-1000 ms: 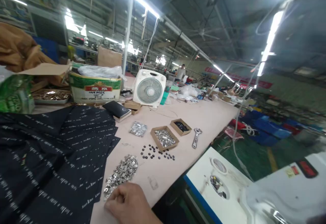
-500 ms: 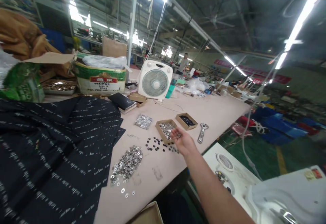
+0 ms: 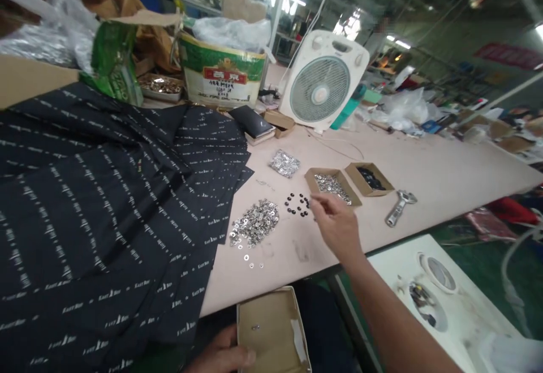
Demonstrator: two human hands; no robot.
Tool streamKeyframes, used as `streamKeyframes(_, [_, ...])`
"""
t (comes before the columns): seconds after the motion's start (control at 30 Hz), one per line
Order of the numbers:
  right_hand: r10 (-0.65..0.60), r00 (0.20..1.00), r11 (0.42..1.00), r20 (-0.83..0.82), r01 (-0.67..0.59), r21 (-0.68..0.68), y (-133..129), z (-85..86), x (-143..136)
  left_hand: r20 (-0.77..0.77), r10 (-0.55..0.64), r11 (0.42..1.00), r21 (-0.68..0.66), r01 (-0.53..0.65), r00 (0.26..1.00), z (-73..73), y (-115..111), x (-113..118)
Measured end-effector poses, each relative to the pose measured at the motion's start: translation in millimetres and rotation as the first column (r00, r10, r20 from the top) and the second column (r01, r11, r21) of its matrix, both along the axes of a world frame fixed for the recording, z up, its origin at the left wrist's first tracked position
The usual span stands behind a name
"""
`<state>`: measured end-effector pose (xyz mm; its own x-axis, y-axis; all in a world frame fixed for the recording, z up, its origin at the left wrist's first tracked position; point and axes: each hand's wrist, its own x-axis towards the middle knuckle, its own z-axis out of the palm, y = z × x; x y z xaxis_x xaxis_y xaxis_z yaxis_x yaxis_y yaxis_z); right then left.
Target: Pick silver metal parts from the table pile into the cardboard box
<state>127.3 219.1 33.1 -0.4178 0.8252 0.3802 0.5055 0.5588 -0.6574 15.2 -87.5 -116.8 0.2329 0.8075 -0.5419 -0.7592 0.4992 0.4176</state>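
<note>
My right hand [image 3: 337, 223] is over the table beside scattered black caps [image 3: 297, 205], its fingers curled together; what they hold, if anything, is hidden. Just behind it sits a small cardboard box of metal rings [image 3: 333, 186]. At the bottom, my left hand [image 3: 227, 350] grips the left side of a shallow cardboard box [image 3: 271, 333], which has one small metal piece inside. A pile of silvery metal rings [image 3: 257, 223] lies left of my right hand. Beyond it is a clear bag of metal parts [image 3: 284, 163].
Dark printed fabric [image 3: 127, 209] covers the left side. At the back stand a white fan [image 3: 320, 81] and a green carton [image 3: 220, 73]. A wrench [image 3: 399, 209] and a box of black parts [image 3: 370, 179] lie to the right. A white machine surface [image 3: 441, 282] is at lower right.
The view has turned and tilted down. My right hand has gone from palm up with small pieces to curled fingers over the black caps. My left hand and its box have come into view.
</note>
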Motion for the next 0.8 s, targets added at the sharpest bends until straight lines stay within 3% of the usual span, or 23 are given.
streamKeyframes(0.1, [0.273, 0.960, 0.961, 0.056, -0.270, -0.051, -60.6, -23.4, -10.8, -0.010, -0.011, 0.997, 0.077, 0.012, 1.000, -3.0, 2.1, 1.9])
streamKeyframes(0.2, [0.330, 0.935, 0.943, 0.128, -0.333, 0.000, -91.6, -43.3, -26.1, -0.036, -0.037, 0.988, 0.149, 0.042, 0.999, -1.9, 1.7, 1.9])
streamKeyframes(0.37, [0.310, 0.906, 0.934, 0.288, -0.347, 0.085, -93.3, -50.6, -39.5, -0.033, -0.015, 0.985, 0.172, 0.021, 0.999, 0.7, -1.7, 0.3])
streamKeyframes(0.57, [0.327, 0.912, 0.940, 0.246, -0.342, 0.018, -90.8, -46.4, -18.1, -0.045, -0.025, 0.985, 0.167, 0.032, 0.999, 0.2, -0.3, -1.7])
streamKeyframes(0.8, [0.242, 0.952, 0.970, 0.186, -0.240, -0.030, -90.7, -48.2, -3.9, -0.073, -0.043, 0.988, 0.144, 0.053, 0.996, -3.8, -2.8, -1.4])
